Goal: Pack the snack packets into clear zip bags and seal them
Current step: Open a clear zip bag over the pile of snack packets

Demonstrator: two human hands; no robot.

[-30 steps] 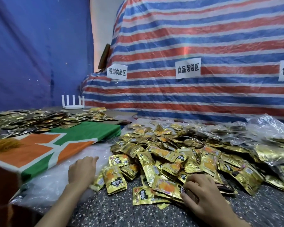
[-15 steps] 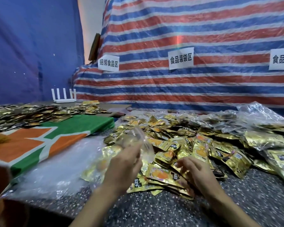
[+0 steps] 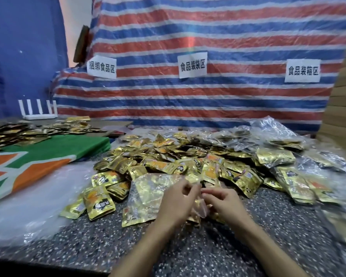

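A clear zip bag [image 3: 146, 194] hangs just above the speckled table [image 3: 188, 250], spread in front of a big heap of gold snack packets [image 3: 188, 156]. My left hand [image 3: 176, 202] pinches the bag's right edge between thumb and fingers. Close beside it, my right hand [image 3: 222, 204] has its fingers curled at the same edge, fingertips nearly touching the left hand's. Whether the bag holds any packets I cannot tell, since gold packets show through it. A loose packet [image 3: 99, 202] lies to the bag's left.
Filled clear bags of packets [image 3: 276, 156] pile at the right. A sheet of clear plastic [image 3: 28, 200] lies at the left beside a green and orange cloth [image 3: 38, 156] with more packets [image 3: 12, 132] behind. A striped tarp [image 3: 208, 56] with paper signs forms the back. Cardboard [image 3: 340, 108] stands far right.
My left hand lifted a clear bag from the plastic at the left and brought it to the middle. My right hand left the packet heap and met the left at the bag's edge.
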